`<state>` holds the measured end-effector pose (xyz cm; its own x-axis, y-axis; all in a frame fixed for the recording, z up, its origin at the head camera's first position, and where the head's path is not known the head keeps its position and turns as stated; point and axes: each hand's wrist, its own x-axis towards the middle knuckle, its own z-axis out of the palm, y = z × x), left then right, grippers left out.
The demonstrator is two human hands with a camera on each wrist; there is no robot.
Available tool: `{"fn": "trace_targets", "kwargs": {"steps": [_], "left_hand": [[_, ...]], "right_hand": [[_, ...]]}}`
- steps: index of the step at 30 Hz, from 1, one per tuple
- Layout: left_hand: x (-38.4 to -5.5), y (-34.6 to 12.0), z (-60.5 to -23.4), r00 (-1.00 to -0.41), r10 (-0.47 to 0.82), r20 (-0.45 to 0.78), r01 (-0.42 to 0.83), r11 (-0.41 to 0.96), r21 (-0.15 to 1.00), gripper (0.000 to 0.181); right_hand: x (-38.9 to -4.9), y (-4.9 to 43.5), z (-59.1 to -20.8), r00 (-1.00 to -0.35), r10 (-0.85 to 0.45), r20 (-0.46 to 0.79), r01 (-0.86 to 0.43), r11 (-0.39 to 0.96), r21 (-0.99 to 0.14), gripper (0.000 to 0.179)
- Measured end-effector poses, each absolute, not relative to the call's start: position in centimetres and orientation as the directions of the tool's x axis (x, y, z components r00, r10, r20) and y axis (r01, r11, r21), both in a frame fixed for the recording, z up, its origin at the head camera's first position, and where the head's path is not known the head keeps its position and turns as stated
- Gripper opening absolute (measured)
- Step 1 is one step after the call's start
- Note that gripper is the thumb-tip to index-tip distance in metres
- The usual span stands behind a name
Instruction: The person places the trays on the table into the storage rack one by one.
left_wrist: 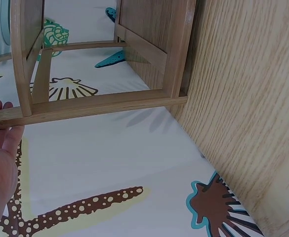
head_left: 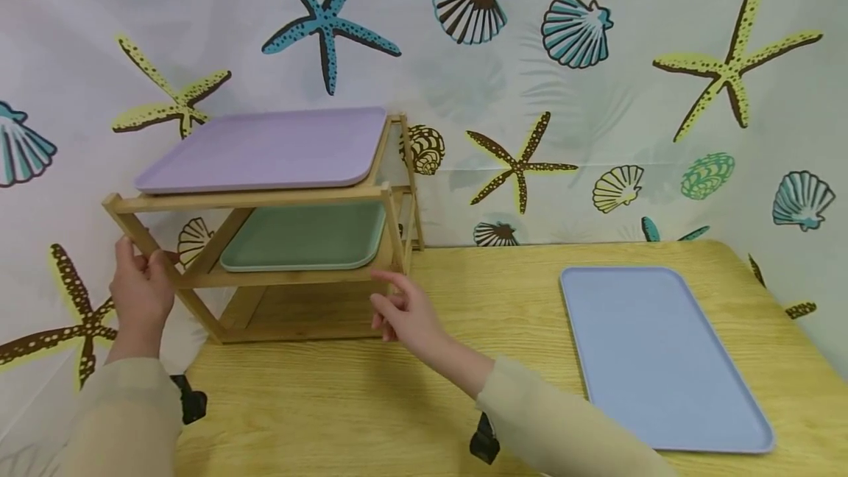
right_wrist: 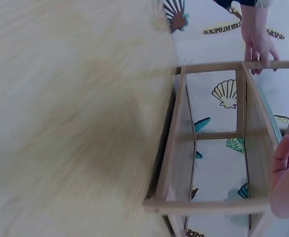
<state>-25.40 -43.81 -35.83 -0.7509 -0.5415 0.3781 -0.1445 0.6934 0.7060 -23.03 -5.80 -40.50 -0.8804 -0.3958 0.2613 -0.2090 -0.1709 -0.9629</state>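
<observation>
At the wooden rack [head_left: 278, 277], both hands [head_left: 141, 289] [head_left: 408, 315] have some fingers partly hidden.

Left of the right fingers [head_left: 397, 280], a gap lies under the middle shelf [head_left: 285, 277] of the wooden rack [head_left: 265, 199]; its right front post [head_left: 395, 234] stands just beyond them. Rightward, the surface [head_left: 497, 300] gives passage up to the blue tray [head_left: 662, 359]. Beyond the left fingers [head_left: 124, 249], patterned cloth [head_left: 73, 131] blocks.

There are three trays [head_left: 662, 359], one wooden rack [head_left: 252, 199] with three shelves [head_left: 311, 309], and one table [head_left: 490, 315].
</observation>
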Motion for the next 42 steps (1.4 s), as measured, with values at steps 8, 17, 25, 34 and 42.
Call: {"fn": "trace_targets", "kwargs": {"steps": [8,17,25,34,42], "left_hand": [[-25.4,-43.9,-35.8,-0.746,-0.544,0.385,-0.148,0.698,0.7,0.04],[-25.3,-43.9,-35.6,-0.768,-0.543,0.338,-0.151,0.667,0.729,0.044],[-25.3,-43.9,-35.7,-0.759,-0.549,0.351,-0.147,0.669,0.728,0.042],[-25.4,-43.9,-35.9,-0.749,-0.543,0.379,-0.132,0.683,0.718,0.04],[-25.3,-43.8,-35.8,-0.762,-0.547,0.348,-0.144,0.666,0.732,0.041]], "right_hand": [[-21.1,1.6,-42.7,-0.865,-0.437,0.248,-0.24,-0.074,-0.968,0.038],[-19.3,11.7,-46.0,-0.89,-0.392,0.235,-0.258,0.008,-0.966,0.039],[-17.0,20.8,-47.4,-0.954,-0.195,0.226,-0.254,0.132,-0.958,0.033],[-15.1,29.2,-47.6,-0.98,0.015,0.197,-0.174,0.402,-0.899,0.036],[-14.0,33.9,-47.0,-0.974,0.038,0.225,-0.122,0.747,-0.653,0.041]]}}
